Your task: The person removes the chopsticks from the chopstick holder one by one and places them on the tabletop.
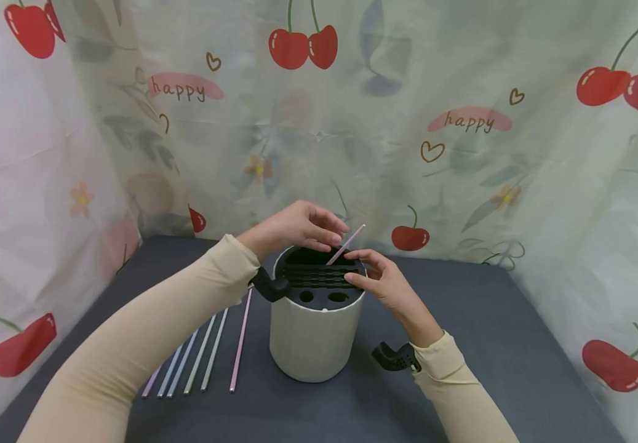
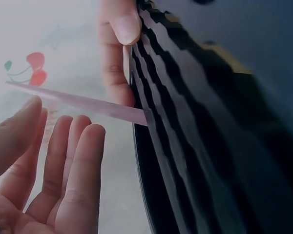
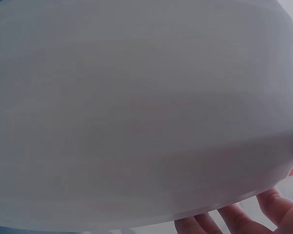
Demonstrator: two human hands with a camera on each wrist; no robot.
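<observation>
A white round utensil holder [image 1: 315, 344] with a black slotted top [image 1: 319, 280] stands upright in the head view. One thin pink stick [image 1: 346, 244] leans out of the wide rear opening, its lower end hidden inside. My left hand [image 1: 303, 229] hovers over that opening; in the left wrist view its fingers [image 2: 85, 170] are spread loosely beside the pink stick, holding nothing. My right hand [image 1: 382, 280] grips the holder's right rim, with thumb and fingers apart at the edge. The right wrist view is mostly filled by the holder's white wall [image 3: 136, 112], fingers at its lower edge.
Several thin pastel sticks lie on the dark table [image 1: 462, 344] left of the holder, among them a pink one [image 1: 240, 344] and a pale green one [image 1: 215, 351]. My left sleeve covers part of them. A cherry-print curtain [image 1: 319, 123] encloses the table's back and sides.
</observation>
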